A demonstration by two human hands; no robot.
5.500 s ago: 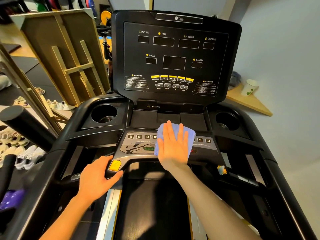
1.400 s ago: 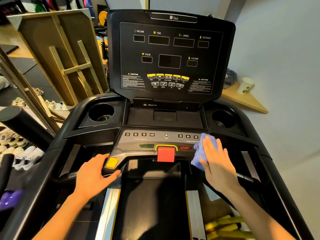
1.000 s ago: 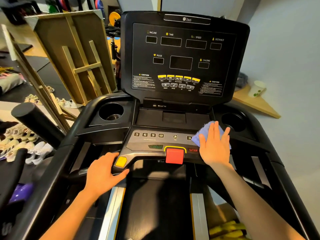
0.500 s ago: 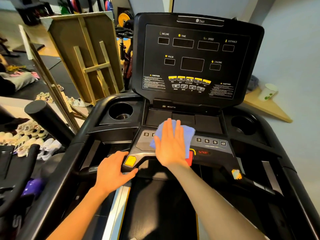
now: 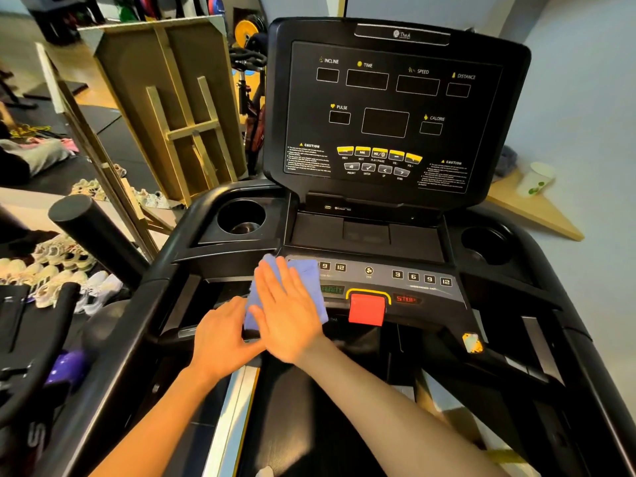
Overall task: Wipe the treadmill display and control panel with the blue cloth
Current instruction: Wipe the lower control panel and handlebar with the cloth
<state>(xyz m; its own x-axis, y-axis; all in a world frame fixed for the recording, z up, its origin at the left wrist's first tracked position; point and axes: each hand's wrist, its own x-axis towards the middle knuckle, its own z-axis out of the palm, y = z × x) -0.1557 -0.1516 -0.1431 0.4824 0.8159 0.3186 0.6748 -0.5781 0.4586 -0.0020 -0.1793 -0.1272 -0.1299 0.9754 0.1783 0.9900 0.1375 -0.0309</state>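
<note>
The blue cloth (image 5: 311,275) lies flat on the left end of the grey control panel (image 5: 423,287), covering its leftmost buttons. My right hand (image 5: 287,309) presses flat on the cloth with fingers spread and pointing up-left. My left hand (image 5: 223,337) grips the left handle bar right beside it, its thumb touching my right hand. The red stop key (image 5: 366,309) stands just right of the cloth. The black upright display (image 5: 389,115) rises behind, dark, with yellow buttons low on its face.
Cup holders sit at the left (image 5: 241,216) and right (image 5: 485,244) of the console. A wooden frame (image 5: 172,108) leans at the left, with shoes (image 5: 51,270) on the floor. A paper cup (image 5: 537,179) stands on a wooden shelf at the right.
My right hand has slid the cloth leftward from the panel's middle to its left end, now next to my left hand. The red stop key is uncovered. My left hand has stayed on the handle.
</note>
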